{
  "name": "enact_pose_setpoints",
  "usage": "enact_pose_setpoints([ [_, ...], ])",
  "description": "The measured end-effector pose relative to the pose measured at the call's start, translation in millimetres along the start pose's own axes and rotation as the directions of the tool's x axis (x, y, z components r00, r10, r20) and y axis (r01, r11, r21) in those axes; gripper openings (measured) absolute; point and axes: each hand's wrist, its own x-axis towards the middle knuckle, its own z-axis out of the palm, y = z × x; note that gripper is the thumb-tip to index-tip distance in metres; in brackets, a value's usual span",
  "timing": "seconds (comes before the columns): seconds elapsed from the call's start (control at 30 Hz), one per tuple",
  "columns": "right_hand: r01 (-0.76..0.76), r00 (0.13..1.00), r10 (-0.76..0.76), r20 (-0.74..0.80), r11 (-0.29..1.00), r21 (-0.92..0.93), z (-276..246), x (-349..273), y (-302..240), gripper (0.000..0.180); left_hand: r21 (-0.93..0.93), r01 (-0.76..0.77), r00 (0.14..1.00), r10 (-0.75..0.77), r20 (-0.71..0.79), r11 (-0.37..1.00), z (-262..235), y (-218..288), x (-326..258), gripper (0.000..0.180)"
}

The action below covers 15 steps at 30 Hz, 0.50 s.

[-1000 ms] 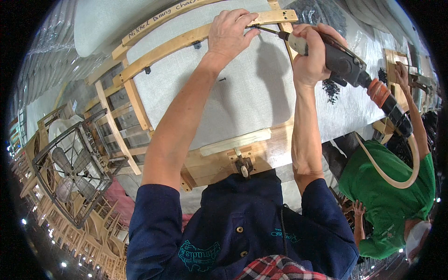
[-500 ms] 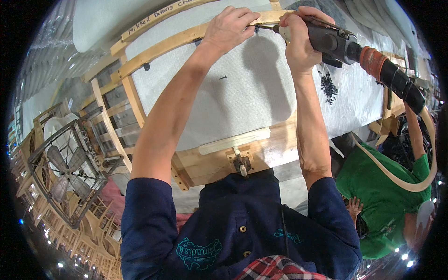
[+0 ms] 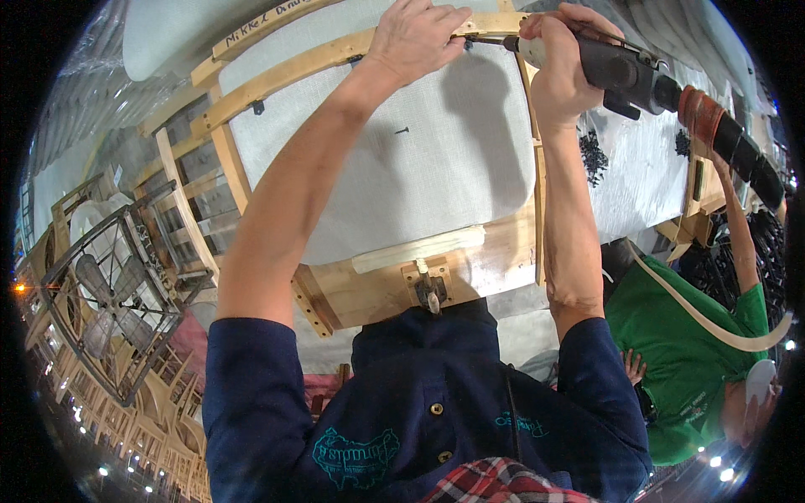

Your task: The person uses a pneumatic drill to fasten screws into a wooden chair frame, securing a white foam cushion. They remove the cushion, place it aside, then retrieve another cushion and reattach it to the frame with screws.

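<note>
My right hand (image 3: 560, 75) is wrapped round a black power screwdriver (image 3: 625, 74), held level at the far edge of the work. Its thin bit (image 3: 495, 40) points left, toward the fingertips of my left hand (image 3: 417, 40). Those fingers are curled together against a curved wooden rail (image 3: 293, 75); whatever they pinch is too small to make out. Beneath my arms lies a pale fabric-covered panel (image 3: 335, 201) with rounded corners, inside the wooden frame. One loose dark screw (image 3: 402, 131) rests on the fabric.
Dark screws (image 3: 593, 158) lie heaped on plastic-wrapped material at right. A toggle clamp (image 3: 433, 289) with a padded bar (image 3: 419, 250) sits on the near board. A fan (image 3: 117, 293) stands at left. At right, a person in a green shirt (image 3: 679, 360) is near a pale hose (image 3: 713, 323).
The screwdriver and my right hand have shifted slightly right, and the bit shows a little longer. My left hand keeps its place at the rail. The whole view has tilted slightly.
</note>
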Motion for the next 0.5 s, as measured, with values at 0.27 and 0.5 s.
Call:
enact_pose_setpoints([
  [0.27, 0.056, 0.998, -0.055, 0.025, 0.997, -0.044, -0.4, -5.8, -7.3, 0.019, -0.007, -0.024, 0.999, 0.024, 0.026, 1.000, 3.7, -5.2, -1.9, 0.044],
  [0.5, 0.378, 0.926, -0.334, 0.176, 0.826, -0.418, -42.7, -0.1, -4.4, 0.023, 0.011, -0.028, 1.000, 0.028, 0.006, 1.000, 8.5, -5.8, -4.5, 0.044],
])
